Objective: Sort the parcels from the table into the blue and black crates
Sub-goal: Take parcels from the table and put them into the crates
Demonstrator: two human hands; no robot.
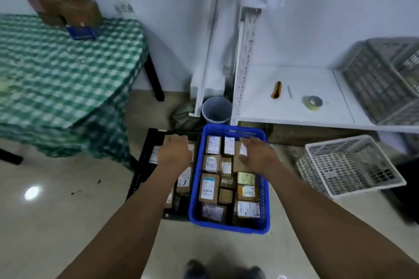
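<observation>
Here, centre frame: left hand (173,152) spread flat over black crate (140,176), right hand (256,154) spread over blue crate (226,224), likely levelling contents. Blue crate packed. Few parcels (68,2) sit on table (56,75), upper left.

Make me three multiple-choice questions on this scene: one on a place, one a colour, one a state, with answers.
1. The blue crate stands where? A on the table; B on the floor, right of the black crate; C on the shelf.
2. The tablecloth is? A red; B plain white; C green checked.
3. The blue crate is? A empty; B packed with parcels; C upside down.
Answers: B, it sits beside the black one; C, green and white squares; B, labelled boxes fill it.
</observation>
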